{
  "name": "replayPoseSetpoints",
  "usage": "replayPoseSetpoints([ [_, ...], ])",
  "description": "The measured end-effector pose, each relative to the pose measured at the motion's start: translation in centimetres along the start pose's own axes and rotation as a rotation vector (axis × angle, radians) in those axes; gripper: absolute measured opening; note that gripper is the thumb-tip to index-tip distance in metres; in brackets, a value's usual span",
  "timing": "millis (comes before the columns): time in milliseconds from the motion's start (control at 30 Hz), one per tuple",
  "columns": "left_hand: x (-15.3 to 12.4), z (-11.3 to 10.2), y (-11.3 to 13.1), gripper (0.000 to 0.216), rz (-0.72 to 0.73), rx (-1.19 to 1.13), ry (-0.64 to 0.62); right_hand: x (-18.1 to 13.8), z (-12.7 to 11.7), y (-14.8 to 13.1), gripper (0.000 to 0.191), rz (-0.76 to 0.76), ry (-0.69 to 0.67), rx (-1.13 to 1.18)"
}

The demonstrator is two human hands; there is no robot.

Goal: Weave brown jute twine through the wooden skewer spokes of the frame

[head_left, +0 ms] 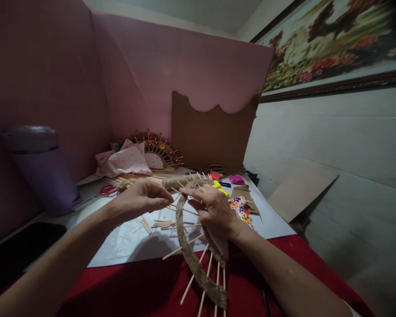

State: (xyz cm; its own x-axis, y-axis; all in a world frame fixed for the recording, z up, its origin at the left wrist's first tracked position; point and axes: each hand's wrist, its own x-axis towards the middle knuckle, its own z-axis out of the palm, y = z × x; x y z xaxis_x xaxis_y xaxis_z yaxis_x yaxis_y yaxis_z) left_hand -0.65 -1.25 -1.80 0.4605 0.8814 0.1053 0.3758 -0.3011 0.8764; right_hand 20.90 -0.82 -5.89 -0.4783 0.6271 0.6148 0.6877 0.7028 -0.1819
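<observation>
Twine-wrapped ring (188, 246), rough and studded with thin wooden sticks (189, 281), pinched by both hands.

twine-wrapped ring (188, 246) with wooden sticks (198, 281) poking outward, tilted up off the table, pinched at its top

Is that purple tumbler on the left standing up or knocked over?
Upright. The purple tumbler stands on its base at the table's left edge, lid on top.
</observation>
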Motion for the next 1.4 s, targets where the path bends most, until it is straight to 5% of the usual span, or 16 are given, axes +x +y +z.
replayPoseSetpoints([
  [633,0.4,1.3,0.2,0.014,-0.006,-0.149,-0.001,0.0,-0.1,0.1,0.042,0.104,0.14,0.0],
  [1400,0.6,0.9,-0.2,0.024,-0.011,-0.044,0.011,0.1,-0.1,0.3,0.04,0.227,0.32,-0.008],
])
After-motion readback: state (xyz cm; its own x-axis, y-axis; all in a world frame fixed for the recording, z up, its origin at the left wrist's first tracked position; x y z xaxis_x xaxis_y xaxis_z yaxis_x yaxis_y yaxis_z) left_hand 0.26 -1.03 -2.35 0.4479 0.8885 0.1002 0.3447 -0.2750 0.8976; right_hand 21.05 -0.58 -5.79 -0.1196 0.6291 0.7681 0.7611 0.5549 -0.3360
